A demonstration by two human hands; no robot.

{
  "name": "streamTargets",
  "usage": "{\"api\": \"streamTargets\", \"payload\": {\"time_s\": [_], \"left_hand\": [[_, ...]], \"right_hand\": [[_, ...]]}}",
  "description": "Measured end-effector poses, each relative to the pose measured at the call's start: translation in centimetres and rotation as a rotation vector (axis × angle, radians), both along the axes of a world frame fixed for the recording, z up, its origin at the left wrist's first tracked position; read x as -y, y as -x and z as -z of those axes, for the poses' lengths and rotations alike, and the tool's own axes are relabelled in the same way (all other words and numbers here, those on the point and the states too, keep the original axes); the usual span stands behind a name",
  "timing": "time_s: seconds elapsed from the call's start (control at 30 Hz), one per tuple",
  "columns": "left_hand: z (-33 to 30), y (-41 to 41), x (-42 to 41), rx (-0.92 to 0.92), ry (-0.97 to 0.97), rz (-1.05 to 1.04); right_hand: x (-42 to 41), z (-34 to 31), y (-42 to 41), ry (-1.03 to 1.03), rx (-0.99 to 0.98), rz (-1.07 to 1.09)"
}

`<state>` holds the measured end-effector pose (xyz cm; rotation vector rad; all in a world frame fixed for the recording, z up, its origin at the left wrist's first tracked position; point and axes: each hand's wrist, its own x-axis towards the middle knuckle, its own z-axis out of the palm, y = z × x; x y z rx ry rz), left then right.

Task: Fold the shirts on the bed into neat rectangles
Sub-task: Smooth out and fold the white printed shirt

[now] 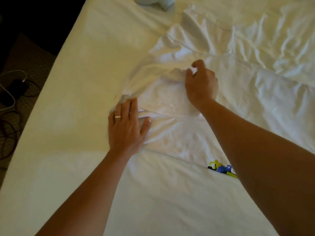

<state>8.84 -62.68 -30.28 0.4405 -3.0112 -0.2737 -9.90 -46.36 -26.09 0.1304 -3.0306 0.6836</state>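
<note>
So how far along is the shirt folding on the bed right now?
Early. Nothing looks finished: no neat rectangle shows on the bed. In hand: the white shirt, still rumpled; the left hand presses its near edge flat while the right hand pinches a fold. Left: folding it square, plus the printed garment peeking under the right arm.

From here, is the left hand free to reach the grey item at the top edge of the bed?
Probably not without letting go: the left hand lies flat, pressing the white shirt, and the grey item sits far up the bed. Nothing blocks the path.
</note>
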Motion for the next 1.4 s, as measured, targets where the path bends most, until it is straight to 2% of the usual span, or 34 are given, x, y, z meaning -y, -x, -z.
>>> {"api": "streamTargets", "payload": {"time_s": [0.03,0.07,0.17,0.23,0.27,0.43,0.57,0.67,0.87,1.0,1.07,1.13,1.23,1.3,1.4], "left_hand": [[-0.1,0.0,0.1,-0.008,-0.014,-0.016],[-0.2,0.1,0.1,-0.017,-0.017,-0.039],[-0.6,0.4,0.4,-0.039,0.016,-0.108],[-0.9,0.8,0.8,-0.059,0.013,-0.129],[-1.1,1.0,1.1,-0.070,0.009,-0.137],[-1.9,0.5,2.3,-0.061,-0.039,-0.211],[-3.0,-0.8,2.6,-0.029,-0.129,-0.237],[-3.8,-1.6,2.3,-0.032,-0.186,-0.238],[-4.1,-2.2,3.4,0.045,-0.277,-0.274],[-3.2,-2.5,4.5,-0.058,-0.438,-0.421],[-3.1,-2.7,4.2,-0.088,-0.359,-0.481],[-3.3,-2.9,2.7,-0.121,-0.188,-0.413],[-3.0,-2.4,-0.2,-0.111,-0.049,-0.068],[-1.9,-1.9,-0.5,-0.001,0.010,0.050],[0.0,-2.0,0.5,0.138,0.005,0.039]], "right_hand": [[0.0,-0.1,0.0,0.109,-0.020,0.087],[0.1,-0.4,-0.6,0.142,-0.103,0.068],[0.1,1.2,-3.4,0.015,-0.292,-0.316],[0.2,2.3,-4.4,-0.056,-0.247,-0.515],[0.5,2.5,-4.4,-0.099,-0.197,-0.550],[2.7,0.7,-2.1,-0.259,0.069,-0.381],[4.6,-1.0,-0.8,-0.347,0.189,-0.569],[5.2,-1.6,0.3,-0.417,0.208,-0.568],[5.3,-1.7,1.6,-0.224,0.220,-0.342],[4.7,-0.7,1.8,-0.099,0.203,-0.295],[4.1,0.1,0.9,-0.019,0.175,-0.303],[3.2,0.8,-0.8,0.002,0.056,-0.345],[1.6,2.0,-3.2,-0.139,-0.084,-0.474],[0.3,2.7,-3.7,-0.284,0.038,-0.557],[-1.6,3.6,-2.6,-0.384,0.164,-0.586]]}}
